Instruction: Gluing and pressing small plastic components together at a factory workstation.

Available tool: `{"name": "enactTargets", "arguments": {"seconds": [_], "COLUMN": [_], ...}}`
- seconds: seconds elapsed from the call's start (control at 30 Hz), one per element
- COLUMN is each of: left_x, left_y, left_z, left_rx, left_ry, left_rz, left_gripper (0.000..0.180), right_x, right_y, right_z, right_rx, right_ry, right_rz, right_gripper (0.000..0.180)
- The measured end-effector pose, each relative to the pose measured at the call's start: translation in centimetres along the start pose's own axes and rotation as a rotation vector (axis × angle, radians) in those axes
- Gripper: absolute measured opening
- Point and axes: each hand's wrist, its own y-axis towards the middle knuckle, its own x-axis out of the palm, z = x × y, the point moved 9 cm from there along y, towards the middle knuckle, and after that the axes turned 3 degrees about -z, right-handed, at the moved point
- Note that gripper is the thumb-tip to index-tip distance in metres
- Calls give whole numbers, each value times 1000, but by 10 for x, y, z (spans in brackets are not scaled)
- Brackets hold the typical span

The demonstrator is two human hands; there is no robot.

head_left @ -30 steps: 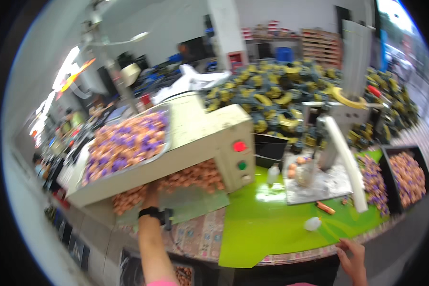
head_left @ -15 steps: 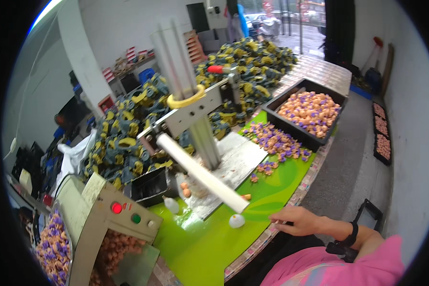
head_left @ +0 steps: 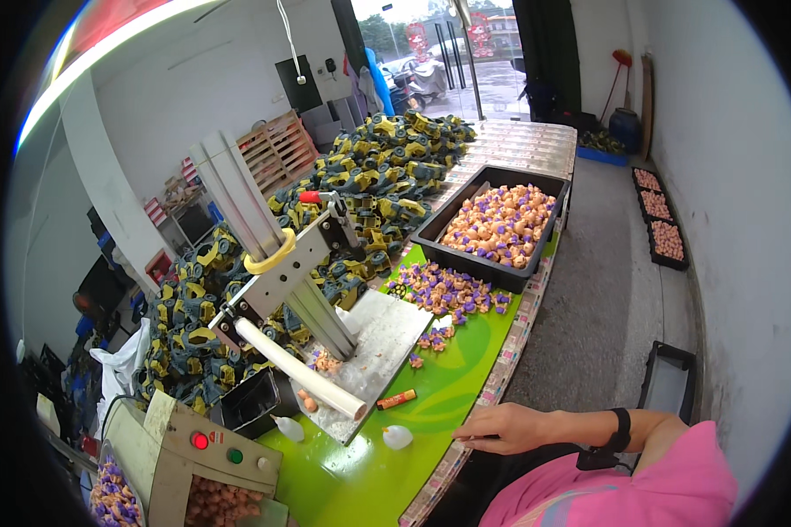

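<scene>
My right hand (head_left: pixel 505 429) hovers at the near edge of the green-topped table (head_left: pixel 343 479). Its fingers reach leftward, partly stretched, and nothing shows in them. Closest to the fingertips is a small white squeeze bottle (head_left: pixel 397 436). A second white bottle (head_left: pixel 288 428) lies farther left, and an orange tube (head_left: pixel 396 400) is just beyond the first. Over the metal base plate (head_left: pixel 373 338) stands a hand press with a long white lever (head_left: pixel 299 369). Small peach and purple plastic pieces (head_left: pixel 453 290) lie heaped behind the plate. My left hand is out of view.
A black crate (head_left: pixel 523 279) full of similar pieces stands at the back right. Yellow and grey toy vehicles (head_left: pixel 369 176) form a big pile behind the press. At lower left are a beige machine (head_left: pixel 163 439) with lit buttons and an open black box (head_left: pixel 253 404).
The view has swung so the table, press and piles appear farther left and the crate lower. My right hand stays by the table edge, and the near white bottle still stands before it.
</scene>
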Motion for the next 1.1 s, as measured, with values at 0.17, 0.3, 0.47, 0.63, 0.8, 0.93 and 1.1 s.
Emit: {"name": "enactTargets", "arguments": {"seconds": [0.17, 0.3, 0.47, 0.63, 0.8, 0.93, 1.1], "left_x": [-140, -328, -390, -378, -359, -345, -347], "left_y": [-128, -308, -336, -365, -370, -368, -380], "left_z": [-122, -178, -105, -96, -72, -73, -86], "left_rx": [-289, -596, -356, -437, -420, -458, -521], "left_ry": [227, 507, 792, 705, 756, 743, 534], "left_rz": [139, 321, 448, 339, 266, 110, 219], "left_gripper": [34, 32, 22, 23, 26, 26, 29], "right_x": [2, -12, 3, 7, 18, 27, 35], "right_y": [-7, -27, -27, -24, -13, -11, -11], "right_z": [-9, -28, -34, -33, -39, -31, -22], "right_rx": [-76, 47, 39, 41, 7, 3, 0], "right_ry": [-61, -141, -71, -53, -36, -24, 3], "right_rz": [58, 121, 43, 35, -22, -71, -68], "right_gripper": [24, 19, 19, 17, 15, 15, 15]}}
